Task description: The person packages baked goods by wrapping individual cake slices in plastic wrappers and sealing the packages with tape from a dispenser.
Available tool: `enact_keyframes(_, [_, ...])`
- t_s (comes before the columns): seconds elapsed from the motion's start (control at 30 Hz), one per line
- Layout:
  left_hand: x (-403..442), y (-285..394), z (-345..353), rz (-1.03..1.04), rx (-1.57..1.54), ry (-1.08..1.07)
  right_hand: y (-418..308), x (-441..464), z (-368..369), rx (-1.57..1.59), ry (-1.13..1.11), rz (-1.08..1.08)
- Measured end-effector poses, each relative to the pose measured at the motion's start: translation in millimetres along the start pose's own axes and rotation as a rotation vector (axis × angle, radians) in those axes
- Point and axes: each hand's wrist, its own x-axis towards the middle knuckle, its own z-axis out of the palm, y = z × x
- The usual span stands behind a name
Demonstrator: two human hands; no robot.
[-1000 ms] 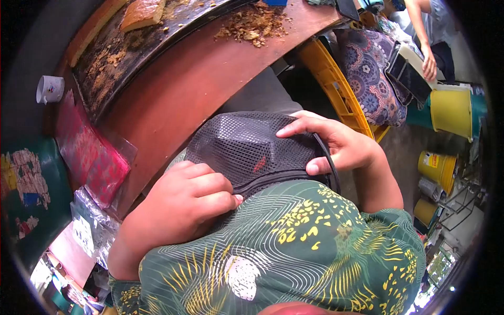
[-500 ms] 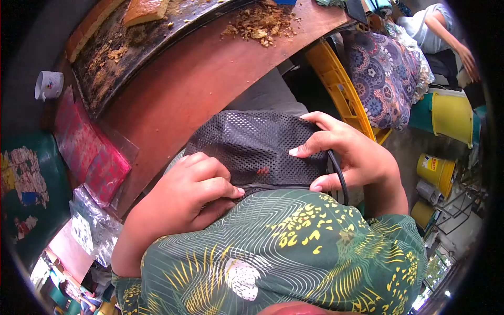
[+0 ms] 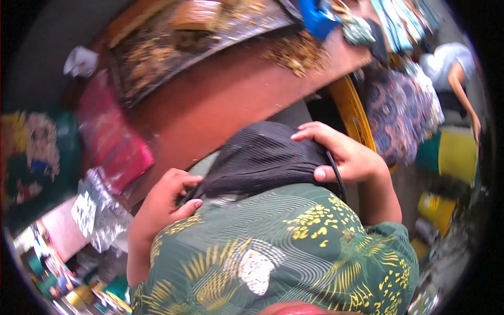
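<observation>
A black mesh cloth [image 3: 262, 157] lies bunched over my lap, just below the front of my green patterned shirt [image 3: 226, 247]. At its left edge is my left hand [image 3: 170, 197], with thumb and fingers curled on the fabric. Across from it, my right hand [image 3: 349, 157] grips the right end between thumb and fingers. A thin black cord [image 3: 337, 176] runs down beside the right thumb. Whether the cloth is a bag, an apron or something else, I cannot tell.
A reddish table [image 3: 210, 105] stands ahead, bearing a dark tray [image 3: 157, 68] with a bread slab [image 3: 197, 14] and a crumb pile [image 3: 299, 55]. A pink plastic packet [image 3: 113, 136] lies left. Right are a yellow crate [image 3: 354, 113], a yellow bucket [image 3: 458, 152] and another person's arm [image 3: 462, 97].
The view has shifted, so the table sits lower and further right. My left hand has moved left to the cloth's edge; the mesh is now more folded. My right hand keeps its hold.
</observation>
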Motion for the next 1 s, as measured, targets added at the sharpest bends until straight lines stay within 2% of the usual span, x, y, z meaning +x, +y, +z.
enact_keyframes(0.07, [-25.3, 3.4, 0.1, -0.279, -0.077, 0.007, -8.7, 20.8, -3.2, -0.024, -0.08, -0.009])
enact_keyframes(0.17, [-60.4, 4.4, -5.7, -0.398, -0.079, -0.011, -24.0, 49.7, -3.7, -0.028, -0.145, -0.015])
enact_keyframes(0.27, [-102.1, 0.0, 3.7, -0.45, 0.062, 0.041, -18.1, 60.6, 1.1, 0.029, -0.161, 0.047])
enact_keyframes(0.37, [-136.2, -11.1, 28.2, -0.588, 0.105, 0.1, -14.2, 63.9, 6.3, 0.243, -0.188, 0.177])
enact_keyframes(0.47, [-142.0, -15.4, 43.8, -0.705, 0.079, 0.158, -21.4, 70.3, 5.7, 0.083, -0.212, 0.135])
enact_keyframes(0.57, [-125.1, -13.0, 55.6, -0.978, -0.612, 0.492, -63.1, 76.4, 22.0, -0.001, -0.123, 0.028])
enact_keyframes(0.63, [-114.0, -19.6, 58.2, -0.924, -0.678, 0.582, -64.2, 80.9, 28.1, -0.081, -0.059, -0.106])
enact_keyframes(0.67, [-108.9, -22.8, 59.4, -0.895, -0.711, 0.623, -53.7, 82.4, 25.3, -0.168, -0.122, -0.157])
enact_keyframes(0.73, [-99.1, -32.4, 59.3, -0.793, -0.587, 0.545, -34.6, 85.4, 12.4, -0.345, -0.242, -0.259])
enact_keyframes(0.77, [-91.6, -42.9, 59.9, -0.739, -0.507, 0.486, -35.3, 82.8, 10.5, -0.346, -0.24, -0.171])
enact_keyframes(0.83, [-77.0, -35.7, 52.7, -0.677, -0.339, 0.383, 11.1, 52.5, -8.8, -0.523, -0.238, 0.013])
enact_keyframes(0.9, [-62.9, -4.8, 33.5, -0.665, -0.16, 0.289, 14.7, 38.3, -18.0, -0.369, -0.306, 0.329])
enact_keyframes(0.97, [-27.1, -37.4, 44.6, -0.407, 0.117, 0.273, 18.5, 20.7, -24.1, -0.267, -0.309, 0.587])
enact_keyframes(1.0, [-7.1, -51.3, 49.9, -0.275, 0.254, 0.262, 21.3, 7.3, -25.4, -0.254, -0.292, 0.63])
